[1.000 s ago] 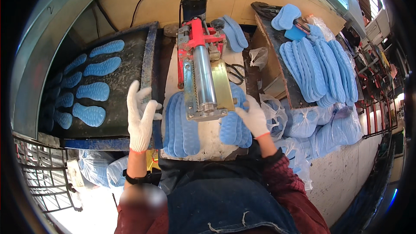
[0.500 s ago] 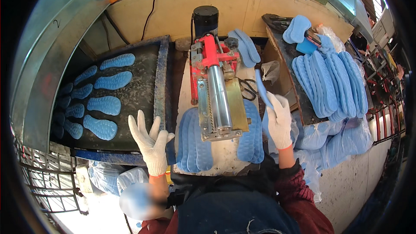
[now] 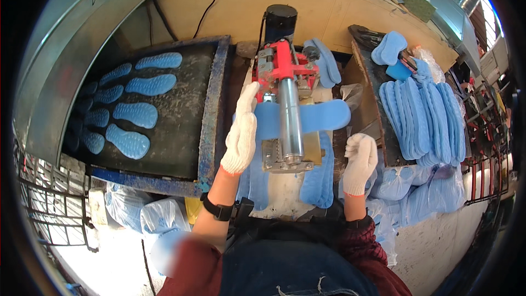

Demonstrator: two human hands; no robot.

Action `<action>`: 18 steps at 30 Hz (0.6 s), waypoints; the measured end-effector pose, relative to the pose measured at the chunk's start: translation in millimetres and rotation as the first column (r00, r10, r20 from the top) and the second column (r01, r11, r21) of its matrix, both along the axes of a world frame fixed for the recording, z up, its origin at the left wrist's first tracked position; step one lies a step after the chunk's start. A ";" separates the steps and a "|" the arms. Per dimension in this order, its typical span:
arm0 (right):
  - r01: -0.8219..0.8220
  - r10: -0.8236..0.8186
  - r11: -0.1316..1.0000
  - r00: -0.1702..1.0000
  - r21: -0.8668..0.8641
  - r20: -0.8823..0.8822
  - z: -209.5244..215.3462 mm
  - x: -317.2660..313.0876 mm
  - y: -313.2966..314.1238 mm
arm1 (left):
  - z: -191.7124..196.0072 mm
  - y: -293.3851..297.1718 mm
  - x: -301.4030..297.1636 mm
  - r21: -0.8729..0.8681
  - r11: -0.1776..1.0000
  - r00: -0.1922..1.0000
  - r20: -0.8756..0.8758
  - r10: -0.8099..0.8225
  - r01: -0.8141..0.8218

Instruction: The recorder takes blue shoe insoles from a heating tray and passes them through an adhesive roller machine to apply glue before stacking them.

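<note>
A blue insole (image 3: 329,116) lies crosswise beneath the shiny metal roller (image 3: 291,126) of a red press machine (image 3: 282,60). At its left end is my gloved left hand (image 3: 243,137), fingers stretched forward and seen edge-on; they seem to touch the insole. My gloved right hand (image 3: 360,161) is closed just below the insole's right end, apart from it, with nothing showing in its curled fingers. Insoles in a left pile (image 3: 257,189) and a right pile (image 3: 318,186) flank the machine's base, the left pile partly hidden by my left hand.
On the left, a dark, blue-edged conveyor bed (image 3: 181,120) carries several insoles. A tilted board (image 3: 394,156) on the right holds rows of stacked insoles (image 3: 422,120). Bagged insoles (image 3: 416,189) sit below it. A black motor (image 3: 280,22) rises behind the press.
My left hand has moved right, from the conveyor edge to the press. The insole has gone from my right hand to lie under the roller. The right hand has drawn back, now closed.
</note>
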State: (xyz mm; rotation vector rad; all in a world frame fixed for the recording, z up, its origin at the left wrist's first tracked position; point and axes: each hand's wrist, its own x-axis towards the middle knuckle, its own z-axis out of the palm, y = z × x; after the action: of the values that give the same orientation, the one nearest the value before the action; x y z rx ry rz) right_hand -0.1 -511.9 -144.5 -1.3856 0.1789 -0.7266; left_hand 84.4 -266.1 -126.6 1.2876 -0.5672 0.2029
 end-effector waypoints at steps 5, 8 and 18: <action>-0.340 0.220 0.923 0.850 -0.180 -0.479 -89.0 2.0 23.9 | -41.7 20.3 -22.6 -0.139 0.990 0.897 -0.440 -0.038 -0.026; -0.467 0.095 0.307 0.882 -0.829 -0.462 -156.7 7.5 38.4 | -59.0 31.4 -35.7 -0.069 0.997 0.851 -0.525 -0.019 -0.020; -0.618 -0.067 0.437 0.702 -0.653 -0.709 -155.4 34.5 108.7 | 10.3 73.1 -114.1 -0.533 0.747 0.703 -0.700 -0.126 -0.396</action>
State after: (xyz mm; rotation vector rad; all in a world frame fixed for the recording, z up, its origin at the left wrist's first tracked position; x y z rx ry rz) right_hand 34.4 -403.2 -299.8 -2.5992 0.0813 0.1224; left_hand -29.7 -193.0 -116.2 0.6083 0.2894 0.0144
